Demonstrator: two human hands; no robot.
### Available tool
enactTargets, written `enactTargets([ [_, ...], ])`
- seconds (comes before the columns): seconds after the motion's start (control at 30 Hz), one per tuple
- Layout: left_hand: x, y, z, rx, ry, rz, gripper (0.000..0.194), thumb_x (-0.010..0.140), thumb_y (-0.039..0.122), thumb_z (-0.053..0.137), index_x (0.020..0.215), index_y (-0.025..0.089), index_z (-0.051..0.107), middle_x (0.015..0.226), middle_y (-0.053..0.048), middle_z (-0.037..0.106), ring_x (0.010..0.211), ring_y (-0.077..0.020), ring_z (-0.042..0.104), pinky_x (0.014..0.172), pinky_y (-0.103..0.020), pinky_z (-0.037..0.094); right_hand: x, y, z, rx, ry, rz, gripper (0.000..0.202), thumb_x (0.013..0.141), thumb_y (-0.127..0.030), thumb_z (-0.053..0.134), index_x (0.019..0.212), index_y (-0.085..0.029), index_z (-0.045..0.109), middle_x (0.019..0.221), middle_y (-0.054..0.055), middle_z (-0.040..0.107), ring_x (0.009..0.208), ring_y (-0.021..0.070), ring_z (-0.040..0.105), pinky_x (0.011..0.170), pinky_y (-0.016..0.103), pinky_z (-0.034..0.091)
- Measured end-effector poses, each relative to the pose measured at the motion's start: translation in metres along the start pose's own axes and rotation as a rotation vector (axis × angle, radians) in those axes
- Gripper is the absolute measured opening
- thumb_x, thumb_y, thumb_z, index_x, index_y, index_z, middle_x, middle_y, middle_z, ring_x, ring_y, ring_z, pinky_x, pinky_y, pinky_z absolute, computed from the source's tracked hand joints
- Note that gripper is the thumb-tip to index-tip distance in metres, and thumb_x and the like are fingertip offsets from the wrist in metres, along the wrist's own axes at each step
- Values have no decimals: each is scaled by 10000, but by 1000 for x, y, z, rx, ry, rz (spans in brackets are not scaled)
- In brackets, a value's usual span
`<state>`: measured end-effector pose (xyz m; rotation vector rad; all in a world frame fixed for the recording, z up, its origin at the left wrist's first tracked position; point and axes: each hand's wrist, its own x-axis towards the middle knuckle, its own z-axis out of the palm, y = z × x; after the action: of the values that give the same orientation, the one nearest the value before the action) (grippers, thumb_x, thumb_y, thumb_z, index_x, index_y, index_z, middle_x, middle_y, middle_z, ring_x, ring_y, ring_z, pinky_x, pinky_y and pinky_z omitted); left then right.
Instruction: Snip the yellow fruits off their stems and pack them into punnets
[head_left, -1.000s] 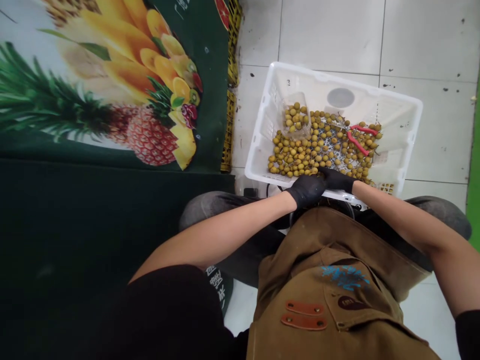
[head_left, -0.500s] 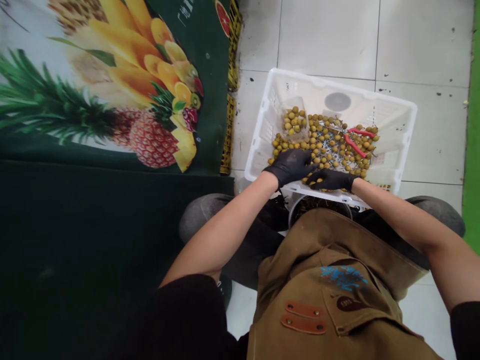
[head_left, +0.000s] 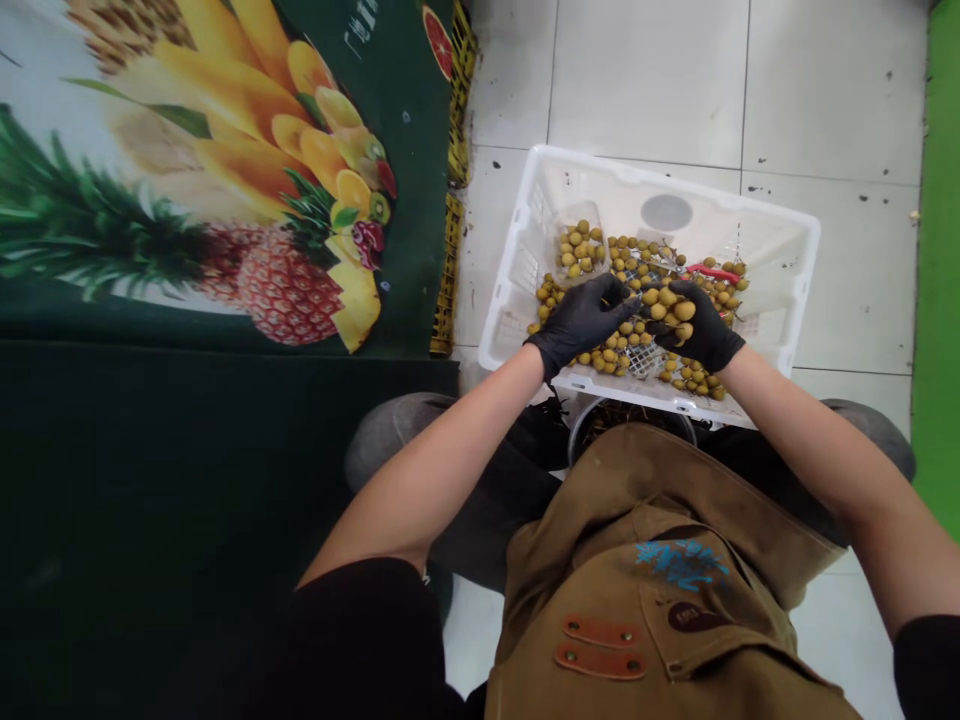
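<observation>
Black gloves cover both hands above a white plastic crate (head_left: pixel 795 290) holding small round yellow-brown fruits (head_left: pixel 604 358). My right hand (head_left: pixel 705 325) is closed around a bunch of fruits (head_left: pixel 671 308) lifted over the others. My left hand (head_left: pixel 585 318) is at the left side of the bunch, fingers pinched together at its stems; what lies between the fingertips is too small to make out. A clear plastic box (head_left: pixel 580 245) with fruits stands in the crate's back left corner. Red-handled cutters (head_left: pixel 712 272) lie on the fruits behind my right hand, partly hidden.
A round bucket (head_left: pixel 574 440) with dark stems stands between my knees, below the crate's near edge. To the left are a dark green cover (head_left: pixel 416 150) with printed fruit and yellow crates (head_left: pixel 448 275). White floor tiles (head_left: pixel 645 80) lie beyond the crate.
My right hand has risen from the fruits with a bunch in it and turned. My left hand has moved slightly to the bunch's stems. The cutters are now more hidden.
</observation>
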<state>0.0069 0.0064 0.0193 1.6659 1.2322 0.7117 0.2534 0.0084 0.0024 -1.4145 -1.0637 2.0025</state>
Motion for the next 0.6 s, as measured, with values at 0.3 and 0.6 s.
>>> enactTargets([
  [0.3, -3, 24, 33, -172, 120, -6, 338, 900, 297, 987, 1121, 217, 744, 1080, -40, 827, 984, -213, 751, 896, -320, 583, -14, -24, 17, 233, 128, -86, 557, 811, -778, 677, 1094, -307, 585, 1122, 119, 864, 1060, 331, 794, 722, 405, 627],
  [0.6, 0, 24, 37, -149, 145, 86, 274, 967, 353, 955, 1120, 221, 770, 1124, -56, 823, 1024, -229, 749, 929, -336, 592, -10, -25, 14, 259, 208, -78, 434, 1023, -700, 567, 1171, -312, 695, 1246, 82, 875, 1140, 302, 826, 804, 413, 687],
])
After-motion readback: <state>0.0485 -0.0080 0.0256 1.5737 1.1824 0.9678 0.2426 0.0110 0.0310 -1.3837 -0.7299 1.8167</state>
